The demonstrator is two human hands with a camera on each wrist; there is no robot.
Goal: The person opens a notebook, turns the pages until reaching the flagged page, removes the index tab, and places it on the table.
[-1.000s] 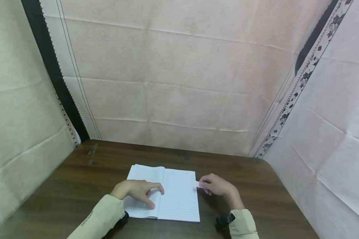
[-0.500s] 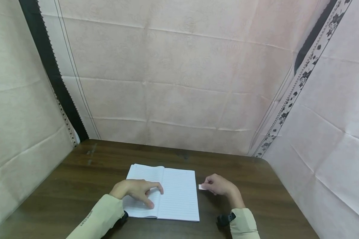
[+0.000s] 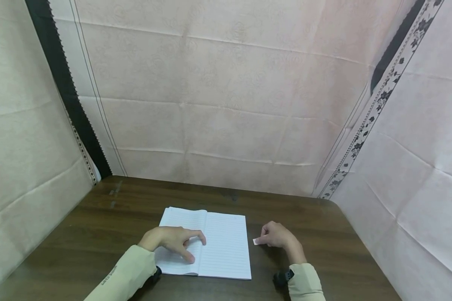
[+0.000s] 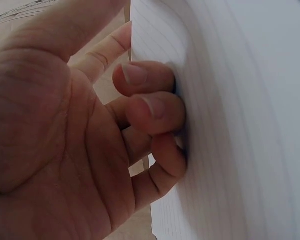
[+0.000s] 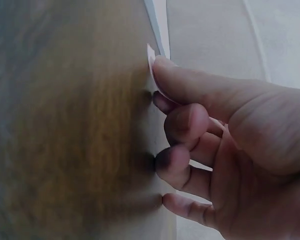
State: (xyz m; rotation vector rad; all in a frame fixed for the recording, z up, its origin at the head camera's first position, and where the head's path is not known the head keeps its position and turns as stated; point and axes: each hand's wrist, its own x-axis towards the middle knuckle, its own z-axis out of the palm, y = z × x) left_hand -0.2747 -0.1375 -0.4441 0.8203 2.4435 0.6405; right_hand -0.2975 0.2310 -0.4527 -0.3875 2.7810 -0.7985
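Note:
An open lined notebook [image 3: 226, 246] lies flat on the dark wooden table. My left hand [image 3: 173, 239] rests on its left page, thumb and index finger spread apart near the fold. In the left wrist view the other fingers [image 4: 157, 112] bend down with their tips against the paper. To the right of the notebook, my right hand [image 3: 276, 235] pinches a small white paper slip [image 3: 255, 241] between thumb and fingers. In the right wrist view, the slip [image 5: 151, 57] juts out past the thumb tip, close over the table, and most of it is hidden by the hand.
The wooden table [image 3: 98, 234] is bounded by hanging white cloth [image 3: 226, 92] at the back and on both sides. A dark band [image 3: 73, 92] runs down the left corner, and a flower-patterned border [image 3: 376, 108] down the right one.
The paper slip, which overlapped the notebook's right edge, has moved right with my right hand and now sits apart from the notebook. My left hand has stayed in place.

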